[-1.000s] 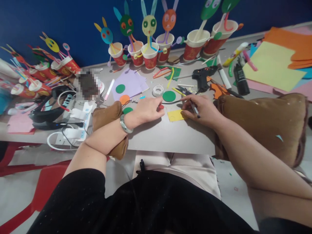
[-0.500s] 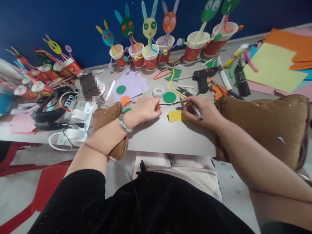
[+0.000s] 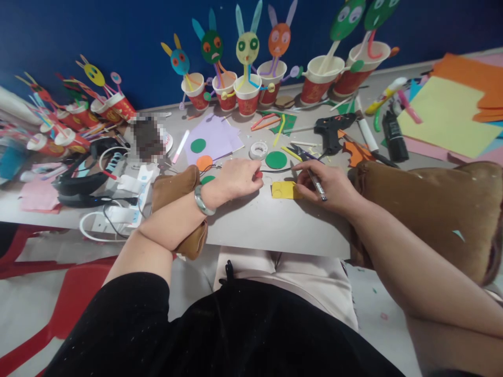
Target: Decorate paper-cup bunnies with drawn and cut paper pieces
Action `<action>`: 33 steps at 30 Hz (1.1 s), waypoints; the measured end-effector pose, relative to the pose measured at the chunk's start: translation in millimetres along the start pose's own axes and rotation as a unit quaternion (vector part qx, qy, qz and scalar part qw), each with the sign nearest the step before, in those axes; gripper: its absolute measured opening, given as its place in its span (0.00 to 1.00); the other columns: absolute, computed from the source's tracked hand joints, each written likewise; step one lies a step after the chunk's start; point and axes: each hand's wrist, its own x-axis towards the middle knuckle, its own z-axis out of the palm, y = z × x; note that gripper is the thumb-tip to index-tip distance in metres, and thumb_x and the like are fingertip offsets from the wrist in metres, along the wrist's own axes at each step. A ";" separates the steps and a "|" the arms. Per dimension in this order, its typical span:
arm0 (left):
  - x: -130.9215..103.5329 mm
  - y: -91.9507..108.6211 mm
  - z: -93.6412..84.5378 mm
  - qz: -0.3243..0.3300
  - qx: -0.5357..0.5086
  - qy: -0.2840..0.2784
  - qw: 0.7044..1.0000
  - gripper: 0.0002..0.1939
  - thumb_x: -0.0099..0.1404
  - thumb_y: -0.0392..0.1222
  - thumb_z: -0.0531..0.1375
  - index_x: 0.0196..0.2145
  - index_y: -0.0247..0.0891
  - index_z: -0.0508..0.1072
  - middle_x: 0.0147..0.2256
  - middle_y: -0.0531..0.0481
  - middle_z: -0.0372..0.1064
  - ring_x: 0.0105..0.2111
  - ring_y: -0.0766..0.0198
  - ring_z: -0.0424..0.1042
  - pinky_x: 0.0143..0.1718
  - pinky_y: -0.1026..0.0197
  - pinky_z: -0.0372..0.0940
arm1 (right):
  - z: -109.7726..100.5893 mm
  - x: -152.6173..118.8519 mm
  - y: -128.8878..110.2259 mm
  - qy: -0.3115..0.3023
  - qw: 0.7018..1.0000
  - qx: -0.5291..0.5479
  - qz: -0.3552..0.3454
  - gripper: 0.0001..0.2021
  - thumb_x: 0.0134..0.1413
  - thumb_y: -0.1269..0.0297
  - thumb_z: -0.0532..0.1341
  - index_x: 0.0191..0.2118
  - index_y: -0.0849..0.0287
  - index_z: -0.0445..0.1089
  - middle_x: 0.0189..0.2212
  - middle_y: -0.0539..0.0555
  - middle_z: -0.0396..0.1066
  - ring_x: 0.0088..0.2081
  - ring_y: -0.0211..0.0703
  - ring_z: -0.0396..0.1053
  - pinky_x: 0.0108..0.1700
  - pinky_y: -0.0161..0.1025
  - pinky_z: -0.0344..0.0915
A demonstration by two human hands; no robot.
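My right hand (image 3: pixel 324 184) holds a dark pen (image 3: pixel 317 187) and rests at the right end of a small yellow paper piece (image 3: pixel 283 189), which has a round outline drawn on it. My left hand (image 3: pixel 241 178) lies on the table left of the yellow piece, fingers curled, with a small bit of red at the fingertips; what it holds is too small to name. A green paper circle (image 3: pixel 276 159) and a roll of white tape (image 3: pixel 258 150) lie just beyond my hands. A dark cord runs between the hands.
Red paper cups (image 3: pixel 248 102) with paper-faced figures stand along the blue wall. A black glue gun (image 3: pixel 330 135), scissors and markers lie behind my right hand. Brown cushions (image 3: pixel 424 209) flank my forearms. A power strip (image 3: pixel 137 199) is at the left.
The whole view has shifted slightly, so the table things appear a little further right. Both hands keep nearly the same places, and the pen stays in my right hand.
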 end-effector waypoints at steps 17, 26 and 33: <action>-1.3 9.7 23.9 -0.021 -0.527 -0.016 0.849 0.33 0.65 0.52 0.75 0.58 0.40 0.65 0.27 0.63 0.64 0.26 0.68 0.64 0.32 0.62 0.59 | 8.1 -1.8 -19.6 0.162 0.964 0.173 0.117 0.16 0.58 0.58 0.71 0.51 0.48 0.73 0.36 0.52 0.76 0.26 0.43 0.70 0.32 0.45 0.74; 2.4 12.9 30.0 0.004 -0.607 -0.026 0.794 0.11 0.67 0.40 0.69 0.33 0.39 0.68 0.30 0.57 0.65 0.31 0.70 0.64 0.35 0.64 0.59 | 14.2 -9.3 -29.1 0.077 0.962 0.239 0.111 0.25 0.52 0.54 0.78 0.52 0.47 0.71 0.41 0.51 0.76 0.25 0.37 0.72 0.26 0.38 0.71; 1.3 12.0 34.0 -0.016 -0.627 -0.020 0.778 0.08 0.66 0.41 0.68 0.36 0.38 0.71 0.32 0.54 0.71 0.31 0.69 0.70 0.34 0.64 0.65 | 14.7 -11.4 -33.5 0.022 0.961 0.260 0.094 0.22 0.57 0.56 0.76 0.52 0.48 0.69 0.37 0.50 0.76 0.26 0.42 0.77 0.27 0.41 0.75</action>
